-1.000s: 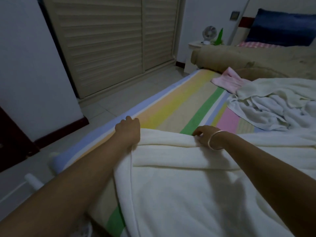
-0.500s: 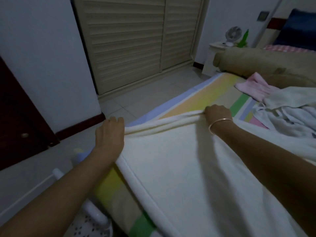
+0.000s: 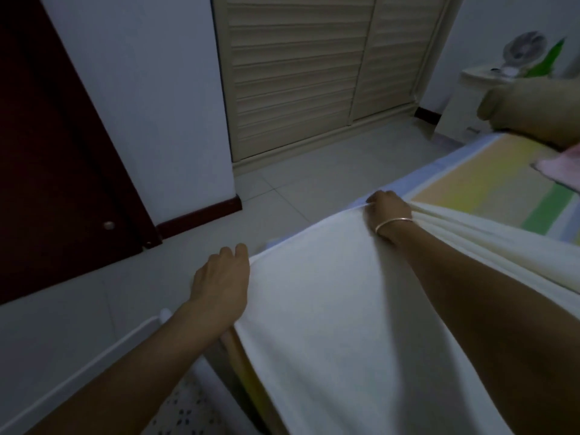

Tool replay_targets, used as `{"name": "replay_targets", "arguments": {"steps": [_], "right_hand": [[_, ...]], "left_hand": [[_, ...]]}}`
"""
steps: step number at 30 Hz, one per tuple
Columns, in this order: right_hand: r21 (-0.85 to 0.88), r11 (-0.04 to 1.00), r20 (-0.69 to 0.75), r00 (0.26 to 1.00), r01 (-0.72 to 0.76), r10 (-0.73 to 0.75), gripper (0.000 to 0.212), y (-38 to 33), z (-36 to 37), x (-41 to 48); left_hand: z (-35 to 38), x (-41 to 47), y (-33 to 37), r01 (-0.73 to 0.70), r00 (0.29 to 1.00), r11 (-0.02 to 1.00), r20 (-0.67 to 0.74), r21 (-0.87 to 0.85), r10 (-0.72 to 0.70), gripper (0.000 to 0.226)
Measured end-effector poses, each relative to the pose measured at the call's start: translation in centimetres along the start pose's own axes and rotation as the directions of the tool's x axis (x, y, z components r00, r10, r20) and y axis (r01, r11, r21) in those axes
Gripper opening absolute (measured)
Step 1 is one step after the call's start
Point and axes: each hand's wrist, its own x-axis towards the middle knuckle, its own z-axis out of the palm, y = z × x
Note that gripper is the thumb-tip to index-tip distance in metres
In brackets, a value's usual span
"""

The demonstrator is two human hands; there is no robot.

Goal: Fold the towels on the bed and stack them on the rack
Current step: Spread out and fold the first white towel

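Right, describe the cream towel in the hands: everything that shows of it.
The cream towel is a large plain cloth, soft and slightly fuzzy, with no pattern visible. It is stretched taut between both hands, its top edge running slantwise. The left hand grips its near left corner; the right hand bunches the top edge farther along, with folds trailing to the right. It lies over the corner of the striped bed, and its lower part runs out of frame.
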Motion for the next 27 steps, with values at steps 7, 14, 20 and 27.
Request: {"name": "replay_targets", "arguments": {"steps": [7, 14, 20, 27], "right_hand": [[0.148, 0.97, 0.083, 0.975, 0.193, -0.207, 0.06, -0.4, -1.4, -7.4], [-0.094, 0.903, 0.031, 0.908, 0.419, -0.418, 0.071, -2.8, -0.1, -28.3], [0.297, 0.771, 0.234, 0.74, 0.564, -0.631, 0.057, -5.5, -4.0, -38.9], [0.456, 0.88, 0.011, 0.988, 0.131, -0.153, 0.029, 6.0, -10.8, -31.4]], "left_hand": [[-0.8, -0.2, 4.2, -0.139, 0.908, 0.989, -0.39, 0.06, 0.151, 0.041], [3.6, -3.8, 4.1, -0.386, 0.92, 0.906, -0.144, -0.177, 0.364, 0.063], [1.2, -3.3, 5.9, -0.152, 0.987, 0.988, 0.047, 0.009, 0.152, 0.058], [-1.9, -4.7, 18.0, -0.439, 0.888, 0.889, -0.215, -0.131, 0.407, 0.046]]}}
